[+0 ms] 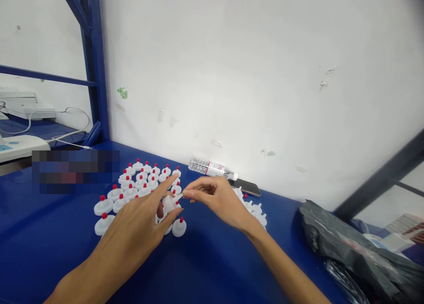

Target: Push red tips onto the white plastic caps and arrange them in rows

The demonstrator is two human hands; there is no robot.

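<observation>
My left hand (142, 218) holds a white round piece with a spout (169, 203) between thumb and fingers, above the blue table. The fingertips of my right hand (212, 196) are pinched at the spout's tip; what they grip is too small to make out. Around and behind my left hand stand several white round pieces with red tips (130, 192), upright in loose rows. One such piece (179, 227) sits just right of my left thumb. White pieces without red tips (259, 218) lie beyond my right wrist, partly hidden by it.
A clear plastic bottle (212, 167) lies against the wall, with a dark phone (247, 187) beside it. A small red cap (245, 196) is near the phone. Dark plastic bags (351, 246) lie at the right. A blue metal frame (96, 65) rises at the left.
</observation>
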